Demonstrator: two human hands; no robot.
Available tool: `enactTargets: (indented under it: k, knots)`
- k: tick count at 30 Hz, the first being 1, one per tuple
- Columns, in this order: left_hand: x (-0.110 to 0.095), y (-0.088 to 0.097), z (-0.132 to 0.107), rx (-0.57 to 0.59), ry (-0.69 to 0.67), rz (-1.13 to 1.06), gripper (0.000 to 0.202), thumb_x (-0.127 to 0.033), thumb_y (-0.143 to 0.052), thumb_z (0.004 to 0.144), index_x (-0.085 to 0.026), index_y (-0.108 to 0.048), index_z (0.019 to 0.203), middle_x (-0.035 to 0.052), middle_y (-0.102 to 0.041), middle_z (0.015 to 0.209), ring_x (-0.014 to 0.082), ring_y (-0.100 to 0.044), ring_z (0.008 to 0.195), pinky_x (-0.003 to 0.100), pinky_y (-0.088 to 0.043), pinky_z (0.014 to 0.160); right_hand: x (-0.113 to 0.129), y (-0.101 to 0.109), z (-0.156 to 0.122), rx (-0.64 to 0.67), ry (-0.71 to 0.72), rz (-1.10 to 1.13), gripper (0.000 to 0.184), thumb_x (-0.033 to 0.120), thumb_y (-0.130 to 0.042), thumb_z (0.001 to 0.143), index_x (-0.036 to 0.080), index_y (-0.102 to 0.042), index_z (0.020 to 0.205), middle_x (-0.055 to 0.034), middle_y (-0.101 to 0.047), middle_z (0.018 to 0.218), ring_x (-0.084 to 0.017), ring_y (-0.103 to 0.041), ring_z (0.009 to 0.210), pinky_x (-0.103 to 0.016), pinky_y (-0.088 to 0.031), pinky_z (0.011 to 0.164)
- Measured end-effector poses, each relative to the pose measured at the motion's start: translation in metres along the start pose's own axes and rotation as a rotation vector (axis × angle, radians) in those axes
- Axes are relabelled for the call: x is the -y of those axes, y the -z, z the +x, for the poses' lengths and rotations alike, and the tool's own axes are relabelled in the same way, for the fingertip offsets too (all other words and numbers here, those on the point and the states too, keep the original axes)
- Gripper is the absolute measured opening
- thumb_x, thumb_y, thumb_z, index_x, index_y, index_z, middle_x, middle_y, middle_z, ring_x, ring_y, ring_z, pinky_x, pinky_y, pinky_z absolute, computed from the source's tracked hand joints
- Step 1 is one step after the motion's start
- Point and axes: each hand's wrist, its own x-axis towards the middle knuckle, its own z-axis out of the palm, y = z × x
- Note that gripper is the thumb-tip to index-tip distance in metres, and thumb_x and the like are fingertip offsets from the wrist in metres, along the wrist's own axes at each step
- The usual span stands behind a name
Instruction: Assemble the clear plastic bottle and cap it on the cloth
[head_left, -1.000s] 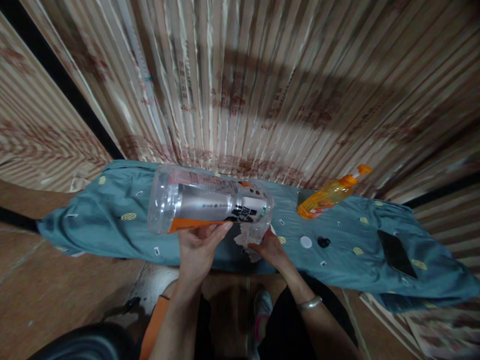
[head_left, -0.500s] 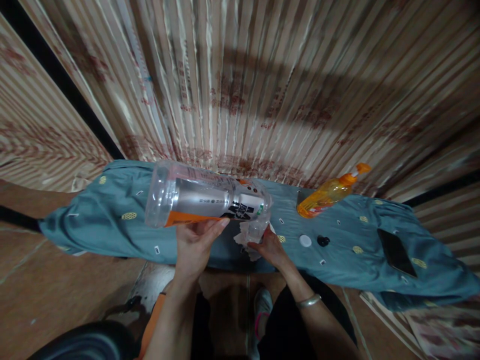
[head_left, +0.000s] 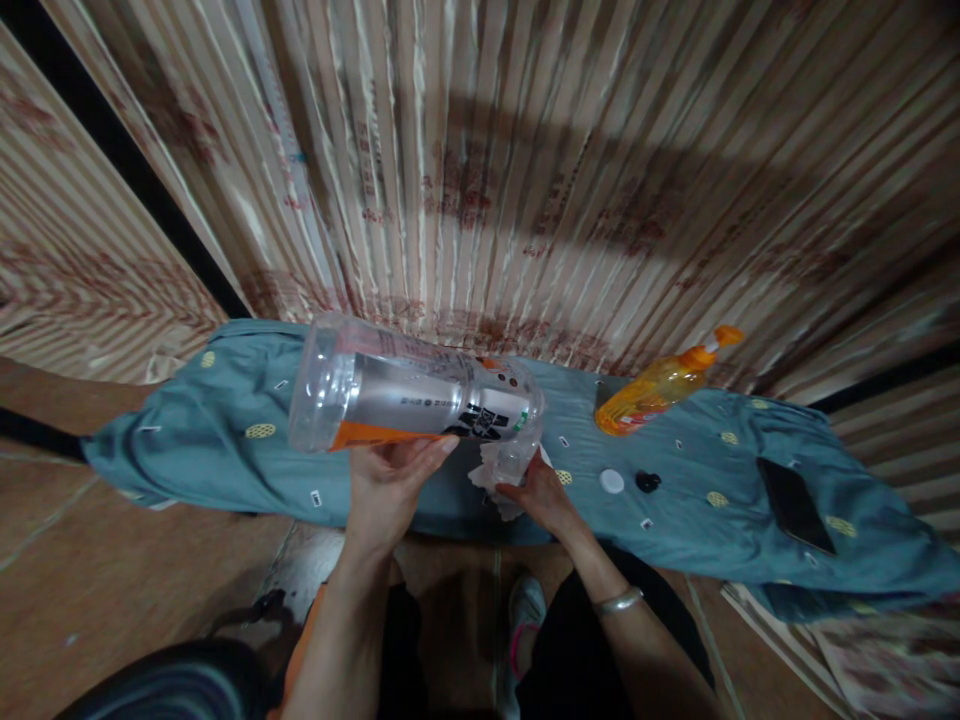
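Observation:
My left hand [head_left: 386,480] is closed around the underside of a large clear plastic bottle [head_left: 405,395] with a silver and orange label. The bottle lies tipped nearly on its side, its base to the left and its narrower end to the right. Below that end, my right hand [head_left: 541,492] grips a small clear plastic container [head_left: 512,462]. The two clear pieces overlap, and I cannot tell whether they touch. Crumpled white tissue [head_left: 484,480] lies under and beside the container. Any liquid in either one is too dim to make out.
An orange pump bottle [head_left: 652,395] stands on the teal cloth [head_left: 442,515] to the right. Near it lie a white round cap [head_left: 611,481], a small black piece [head_left: 647,482] and a dark phone [head_left: 795,505]. A striped curtain [head_left: 480,180] hangs close behind.
Both hands keep their grips and places almost unchanged. The large bottle's base end has risen very slightly.

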Motion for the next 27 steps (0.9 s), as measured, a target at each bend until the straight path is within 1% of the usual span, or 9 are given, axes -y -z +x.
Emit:
enactTargets:
  k: [2, 6, 11, 15, 19, 21, 24, 25, 27]
  knots:
    - [0.0001, 0.0015, 0.0004, 0.021, 0.018, 0.008, 0.042, -0.048, -0.094, 0.051, -0.019, -0.068, 0.068, 0.009, -0.075, 0.069, 0.03, -0.074, 0.069, 0.048, -0.066, 0.072, 0.0002, 0.0, 0.0003, -0.008, -0.001, -0.002, 0.071, 0.025, -0.076, 0.068, 0.018, -0.051, 0.134, -0.012, -0.072, 0.124, -0.034, -0.069, 0.117, -0.05, -0.055, 0.101]
    - [-0.0015, 0.0027, 0.0014, 0.042, 0.034, 0.019, 0.041, -0.045, -0.094, 0.051, -0.018, -0.068, 0.068, 0.011, -0.074, 0.073, 0.0313, -0.073, 0.072, 0.05, -0.065, 0.075, -0.0003, -0.0001, 0.0008, -0.008, -0.001, 0.009, 0.071, 0.025, -0.076, 0.067, 0.02, -0.051, 0.133, -0.0105, -0.072, 0.126, -0.034, -0.068, 0.119, -0.051, -0.054, 0.102]
    - [-0.0026, 0.0012, 0.0028, 0.053, 0.025, 0.01, 0.042, -0.047, -0.094, 0.05, -0.019, -0.068, 0.067, 0.0093, -0.073, 0.071, 0.0294, -0.073, 0.07, 0.046, -0.065, 0.074, -0.0006, -0.0006, 0.0003, -0.005, -0.015, 0.007, 0.07, 0.023, -0.076, 0.068, 0.021, -0.051, 0.134, -0.0101, -0.074, 0.122, -0.033, -0.07, 0.114, -0.049, -0.055, 0.1]
    - [-0.0016, 0.0009, 0.0043, 0.061, 0.015, -0.014, 0.042, -0.047, -0.094, 0.05, -0.02, -0.067, 0.069, 0.0084, -0.073, 0.072, 0.0286, -0.073, 0.07, 0.046, -0.065, 0.074, -0.0002, -0.0002, 0.0002, -0.012, -0.029, 0.003, 0.071, 0.022, -0.077, 0.067, 0.018, -0.052, 0.134, -0.0126, -0.073, 0.123, -0.034, -0.069, 0.116, -0.05, -0.054, 0.101]
    - [-0.0032, 0.0017, 0.0051, 0.07, 0.019, 0.005, 0.044, -0.047, -0.094, 0.05, -0.019, -0.068, 0.071, 0.0093, -0.074, 0.076, 0.0312, -0.074, 0.075, 0.049, -0.065, 0.077, 0.0003, 0.0005, 0.0002, -0.002, -0.022, 0.017, 0.071, 0.022, -0.077, 0.068, 0.017, -0.052, 0.134, -0.0129, -0.072, 0.124, -0.034, -0.069, 0.116, -0.049, -0.055, 0.101]
    - [-0.0052, 0.0017, 0.0054, 0.066, 0.032, 0.0, 0.043, -0.043, -0.095, 0.048, -0.019, -0.069, 0.072, 0.01, -0.076, 0.079, 0.0314, -0.075, 0.077, 0.048, -0.065, 0.079, 0.0001, 0.0004, 0.0001, -0.006, -0.02, 0.021, 0.07, 0.021, -0.077, 0.067, 0.018, -0.054, 0.133, -0.0119, -0.073, 0.122, -0.033, -0.07, 0.114, -0.048, -0.056, 0.099]
    - [-0.0079, 0.0012, 0.0058, 0.069, 0.052, 0.001, 0.039, -0.038, -0.094, 0.047, -0.018, -0.07, 0.069, 0.0104, -0.076, 0.077, 0.0294, -0.075, 0.074, 0.043, -0.066, 0.076, -0.0016, -0.0004, -0.0001, -0.018, 0.007, 0.023, 0.068, 0.021, -0.077, 0.067, 0.019, -0.056, 0.131, -0.0112, -0.073, 0.122, -0.033, -0.07, 0.115, -0.048, -0.056, 0.099]
    - [-0.0085, 0.001, 0.006, 0.073, 0.049, 0.015, 0.036, -0.037, -0.094, 0.048, -0.018, -0.07, 0.068, 0.0104, -0.076, 0.075, 0.0288, -0.075, 0.072, 0.041, -0.066, 0.074, -0.0024, -0.0008, -0.0001, -0.019, 0.02, 0.023, 0.067, 0.022, -0.077, 0.067, 0.019, -0.056, 0.131, -0.0113, -0.072, 0.123, -0.033, -0.07, 0.116, -0.048, -0.056, 0.1]
    - [-0.0089, 0.0008, 0.0062, 0.065, -0.004, 0.068, 0.034, -0.039, -0.092, 0.051, -0.018, -0.071, 0.068, 0.0104, -0.076, 0.074, 0.0282, -0.075, 0.07, 0.04, -0.066, 0.071, -0.0039, -0.0012, 0.0, -0.015, 0.036, 0.023, 0.067, 0.023, -0.077, 0.068, 0.02, -0.055, 0.131, -0.0114, -0.071, 0.125, -0.033, -0.069, 0.117, -0.05, -0.055, 0.101]
